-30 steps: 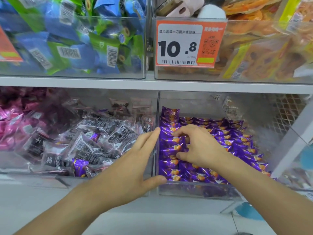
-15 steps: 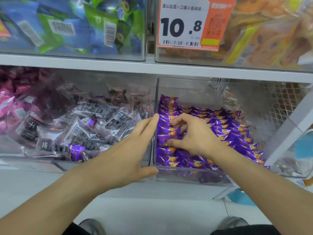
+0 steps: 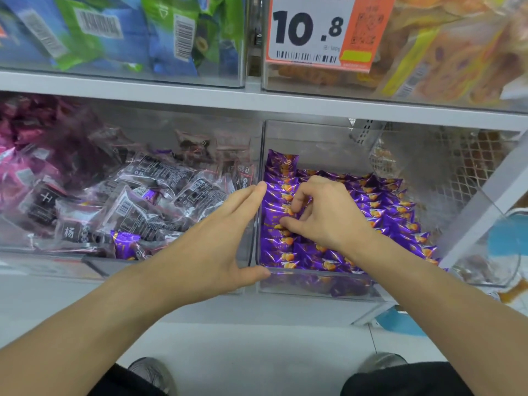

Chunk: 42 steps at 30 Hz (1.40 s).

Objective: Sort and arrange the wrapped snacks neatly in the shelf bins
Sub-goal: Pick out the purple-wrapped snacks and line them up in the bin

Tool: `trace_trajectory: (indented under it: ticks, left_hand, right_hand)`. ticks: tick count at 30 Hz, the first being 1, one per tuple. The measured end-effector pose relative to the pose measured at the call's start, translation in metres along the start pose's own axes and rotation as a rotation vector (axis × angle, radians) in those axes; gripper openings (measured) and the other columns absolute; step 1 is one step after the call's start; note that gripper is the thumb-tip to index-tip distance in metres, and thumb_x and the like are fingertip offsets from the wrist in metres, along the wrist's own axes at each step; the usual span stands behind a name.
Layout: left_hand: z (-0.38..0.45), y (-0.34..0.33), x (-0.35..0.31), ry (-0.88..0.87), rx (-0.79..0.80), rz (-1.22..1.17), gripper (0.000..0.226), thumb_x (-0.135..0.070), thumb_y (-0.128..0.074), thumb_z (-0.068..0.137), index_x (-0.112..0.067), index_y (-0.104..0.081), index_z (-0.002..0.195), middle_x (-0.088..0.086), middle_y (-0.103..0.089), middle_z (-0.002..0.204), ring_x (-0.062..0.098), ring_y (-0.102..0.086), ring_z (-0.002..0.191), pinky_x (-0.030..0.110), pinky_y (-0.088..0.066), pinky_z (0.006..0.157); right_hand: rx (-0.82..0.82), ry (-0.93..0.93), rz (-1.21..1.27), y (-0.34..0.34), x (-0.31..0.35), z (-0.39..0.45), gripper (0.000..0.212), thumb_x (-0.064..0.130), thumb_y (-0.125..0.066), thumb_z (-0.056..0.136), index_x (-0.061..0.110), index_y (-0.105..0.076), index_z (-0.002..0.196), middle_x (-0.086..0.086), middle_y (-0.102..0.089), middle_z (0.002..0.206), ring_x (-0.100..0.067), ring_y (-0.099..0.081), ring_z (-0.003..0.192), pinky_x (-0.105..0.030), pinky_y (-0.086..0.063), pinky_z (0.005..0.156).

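Left hand (image 3: 208,244) flat, fingers straight, steadies clear plastic bin (image 3: 314,284). Right hand (image 3: 325,215) pinches shiny purple wrapped snacks (image 3: 380,212); best nudge rows gently.

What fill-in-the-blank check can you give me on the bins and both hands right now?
1. The right hand reaches into the bin of ____ snacks.
2. The left hand lies with straight fingers against that clear bin's ____ wall.
3. The price tag above reads ____.
4. One stray purple snack lies among the ____ packets.

Missing: purple; left; 10.8; black
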<state>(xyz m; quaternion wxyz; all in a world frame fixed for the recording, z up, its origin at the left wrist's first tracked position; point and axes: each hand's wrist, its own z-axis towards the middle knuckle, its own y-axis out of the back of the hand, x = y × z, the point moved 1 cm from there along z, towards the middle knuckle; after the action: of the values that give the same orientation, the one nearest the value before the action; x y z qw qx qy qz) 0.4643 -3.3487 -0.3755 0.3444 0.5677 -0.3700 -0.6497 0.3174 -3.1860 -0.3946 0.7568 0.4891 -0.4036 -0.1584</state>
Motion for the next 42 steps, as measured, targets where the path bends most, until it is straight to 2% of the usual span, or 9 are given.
trace_trajectory:
  ticks: [8, 14, 19, 23, 28, 32, 37, 40, 42]
  left_hand:
    - [-0.001, -0.004, -0.003, -0.015, -0.049, -0.028, 0.117, -0.05, -0.075, 0.074, -0.029, 0.006, 0.155, -0.027, 0.0, 0.155, -0.007, -0.024, 0.136, 0.0, -0.017, 0.101]
    - [-0.004, -0.003, -0.001, -0.033, -0.059, -0.025, 0.112, -0.054, -0.072, 0.078, -0.032, 0.006, 0.155, -0.027, 0.002, 0.156, -0.005, -0.019, 0.141, 0.006, -0.016, 0.107]
    - [-0.008, -0.001, -0.002, -0.028, -0.06, -0.034, 0.108, -0.054, -0.069, 0.08, -0.033, 0.006, 0.155, -0.029, 0.0, 0.153, -0.008, -0.022, 0.136, 0.0, -0.015, 0.1]
    - [-0.009, 0.0, -0.004, -0.033, -0.087, -0.047, 0.102, -0.053, -0.066, 0.083, -0.033, 0.004, 0.155, -0.029, -0.004, 0.15, -0.008, -0.028, 0.131, 0.005, -0.021, 0.099]
    - [-0.012, 0.001, -0.004, -0.039, -0.126, -0.055, 0.096, -0.053, -0.065, 0.083, -0.031, -0.006, 0.156, -0.026, -0.013, 0.146, -0.007, -0.034, 0.126, 0.011, -0.03, 0.102]
    - [-0.015, 0.005, -0.001, -0.054, -0.164, -0.029, 0.083, -0.052, -0.066, 0.083, -0.03, -0.025, 0.152, -0.023, -0.023, 0.143, -0.009, -0.032, 0.128, -0.004, -0.016, 0.098]
    - [-0.034, 0.027, 0.021, 0.003, -0.326, 0.003, 0.049, -0.045, -0.064, 0.087, -0.03, -0.054, 0.132, -0.02, -0.042, 0.131, -0.008, -0.035, 0.124, -0.004, -0.015, 0.098]
    - [-0.044, 0.039, 0.053, 0.121, -0.347, 0.062, 0.047, -0.047, -0.064, 0.086, -0.03, -0.056, 0.129, -0.018, -0.044, 0.127, -0.004, -0.033, 0.122, -0.001, -0.017, 0.099]
    - [-0.045, 0.046, 0.076, 0.183, -0.369, 0.144, 0.055, -0.055, -0.059, 0.083, -0.025, -0.058, 0.128, -0.01, -0.048, 0.127, 0.009, -0.035, 0.125, 0.018, -0.028, 0.107]
  right_hand:
    - [0.022, 0.029, -0.05, -0.003, 0.001, 0.002, 0.029, 0.033, -0.086, 0.07, 0.025, -0.062, 0.083, 0.006, -0.054, 0.094, -0.011, -0.06, 0.072, -0.038, -0.054, 0.075]
    - [0.044, -0.007, -0.037, 0.002, -0.004, -0.002, 0.029, 0.04, -0.087, 0.071, 0.025, -0.066, 0.085, 0.006, -0.057, 0.093, 0.0, -0.058, 0.067, -0.018, -0.046, 0.062]
    - [-0.003, -0.041, 0.016, 0.0, -0.005, -0.003, 0.032, 0.043, -0.088, 0.068, 0.022, -0.069, 0.081, 0.003, -0.061, 0.088, -0.008, -0.064, 0.068, -0.032, -0.056, 0.074]
    - [0.041, -0.04, -0.013, 0.0, -0.003, -0.004, 0.035, 0.047, -0.088, 0.065, 0.025, -0.066, 0.08, 0.004, -0.059, 0.091, -0.007, -0.065, 0.061, -0.03, -0.056, 0.071]
    - [0.03, -0.035, -0.075, 0.006, -0.002, -0.004, 0.033, 0.049, -0.086, 0.068, 0.026, -0.066, 0.079, 0.008, -0.057, 0.09, -0.005, -0.064, 0.056, -0.015, -0.047, 0.057]
    - [-0.038, -0.033, -0.081, 0.018, 0.005, -0.006, 0.028, 0.05, -0.082, 0.073, 0.026, -0.069, 0.08, 0.007, -0.063, 0.084, -0.001, -0.062, 0.061, -0.03, -0.053, 0.074]
    - [-0.337, -0.048, 0.339, 0.052, 0.043, -0.02, 0.011, 0.023, -0.08, 0.081, 0.025, -0.069, 0.08, 0.008, -0.069, 0.076, -0.004, -0.065, 0.063, -0.025, -0.055, 0.065]
    - [-0.159, 0.127, 0.525, 0.033, 0.099, -0.026, 0.012, 0.015, -0.079, 0.081, 0.021, -0.068, 0.081, 0.007, -0.07, 0.075, -0.011, -0.065, 0.066, -0.027, -0.056, 0.063]
    - [0.003, 0.237, 0.453, 0.008, 0.129, -0.012, 0.013, 0.017, -0.079, 0.081, 0.019, -0.068, 0.087, 0.007, -0.069, 0.077, -0.008, -0.065, 0.067, -0.023, -0.056, 0.066]
